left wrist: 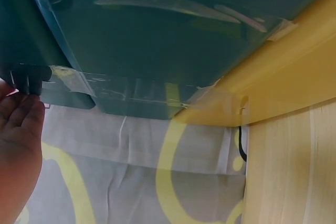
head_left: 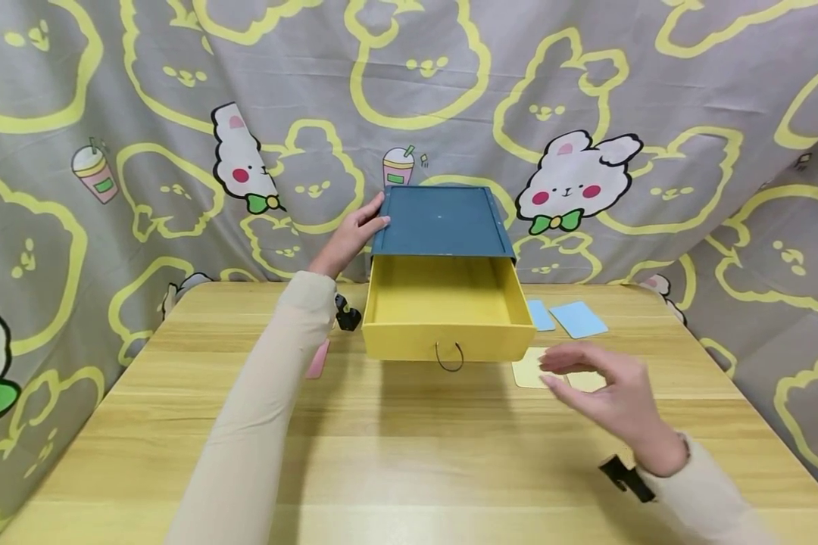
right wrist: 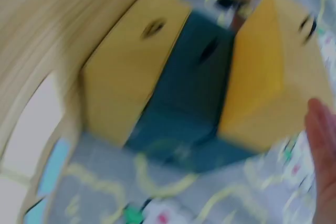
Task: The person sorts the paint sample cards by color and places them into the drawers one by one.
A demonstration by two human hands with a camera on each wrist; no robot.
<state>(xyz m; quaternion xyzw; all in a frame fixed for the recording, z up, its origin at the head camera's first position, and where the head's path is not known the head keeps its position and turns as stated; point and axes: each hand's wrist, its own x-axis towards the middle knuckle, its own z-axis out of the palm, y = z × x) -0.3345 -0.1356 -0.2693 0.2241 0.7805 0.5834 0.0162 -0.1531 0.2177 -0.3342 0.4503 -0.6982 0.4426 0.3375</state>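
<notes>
A small drawer cabinet with a dark blue-green top (head_left: 440, 219) stands at the back of the table. Its top yellow drawer (head_left: 450, 342) is pulled out and nothing lies inside; a thin dark loop handle (head_left: 449, 365) hangs on its front. My left hand (head_left: 354, 233) rests against the left edge of the cabinet top, fingertips on its side. To the drawer's right, my right hand (head_left: 610, 386) hovers above the table, fingers bent and apart from the thumb, holding nothing. The right wrist view shows a blue-green drawer (right wrist: 184, 72) and a lower yellow drawer (right wrist: 128, 72), both pushed in.
Two blue cards (head_left: 578, 319) and two pale yellow cards (head_left: 528, 369) lie on the table to the cabinet's right. A pink card (head_left: 318, 359) lies to the left, partly behind my left sleeve (head_left: 259, 424). A patterned curtain (head_left: 443, 91) hangs behind the wooden table (head_left: 436, 469).
</notes>
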